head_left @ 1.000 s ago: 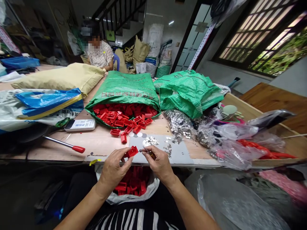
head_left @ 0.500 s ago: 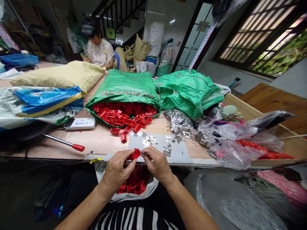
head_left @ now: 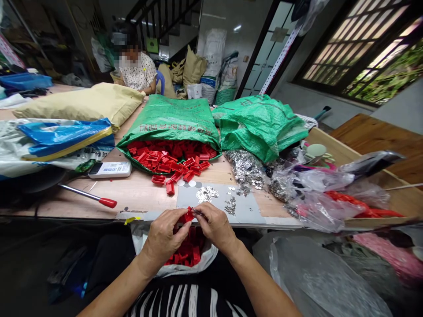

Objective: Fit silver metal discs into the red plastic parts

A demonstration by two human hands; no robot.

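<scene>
Between thumb and fingers, my left hand [head_left: 167, 232] pinches a small red plastic housing [head_left: 188, 215] just off the table's front edge. My right hand [head_left: 214, 223] is closed against the housing's right side, holding a thin dark metal piece [head_left: 198, 212] whose kind I cannot make out. Below both hands, a white sack [head_left: 208, 257] holds many more red housings [head_left: 187, 251]. Just beyond them, small shiny metal plates [head_left: 207, 193] lie heaped on a grey sheet [head_left: 188, 203], with a second little pile of metal parts [head_left: 230, 205] to their right.
A green woven sack [head_left: 178, 114] spills red housings onto the table. To its right lie another green sack [head_left: 261, 123] and clear bags of metal parts [head_left: 246, 169]. A red-handled lever [head_left: 107, 202] juts out at left, near a white device [head_left: 112, 169]. Another person [head_left: 139, 72] sits across the table.
The red housing has turned slightly and shifted a little in my fingers. Both hands stay together at the same place, and the piles on the table look unchanged.
</scene>
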